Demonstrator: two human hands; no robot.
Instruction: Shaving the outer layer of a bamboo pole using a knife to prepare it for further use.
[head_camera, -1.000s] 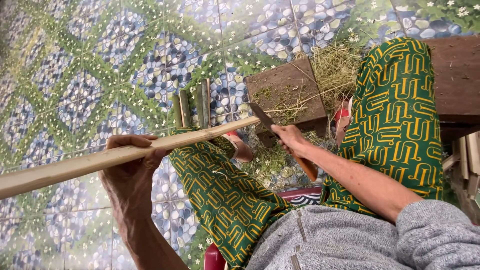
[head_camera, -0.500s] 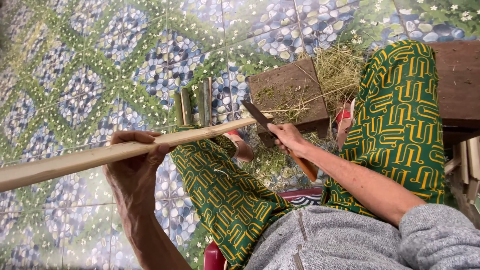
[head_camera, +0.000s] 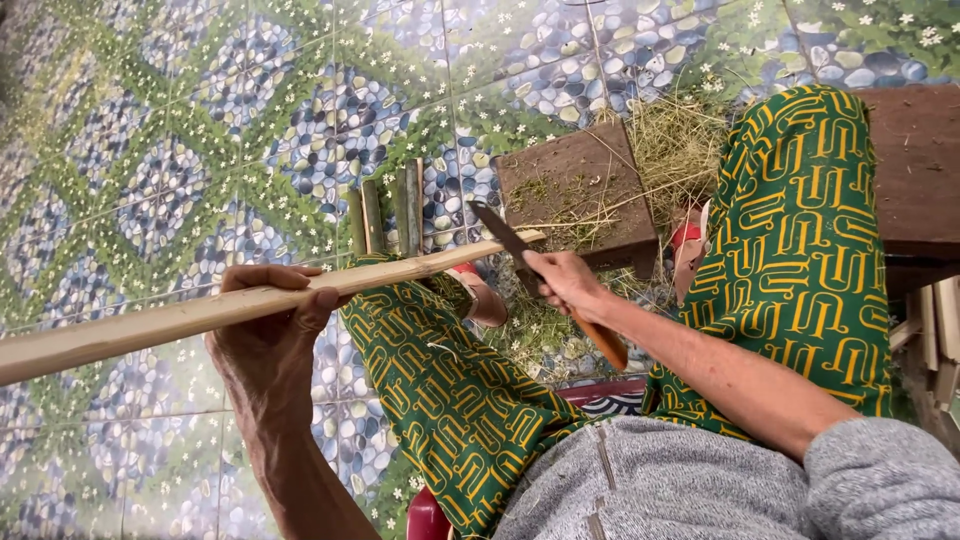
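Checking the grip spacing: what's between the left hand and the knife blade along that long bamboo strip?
In the head view, only bare bamboo strip spans left hand to knife blade, passing over the green-patterned knee.

The stick (head_camera: 240, 308) runs off the left edge. The right hand (head_camera: 565, 282) covers the upper part of the knife (head_camera: 540, 270) handle. Cut strips (head_camera: 935, 325) at the right are clipped by the edge.

A dark wooden block (head_camera: 575, 190) is lying at one o'clock on patterned floor tiles (head_camera: 200, 110), grass shavings (head_camera: 680, 140) are piling beside it, and short bamboo pieces (head_camera: 385, 215) are standing near centre.
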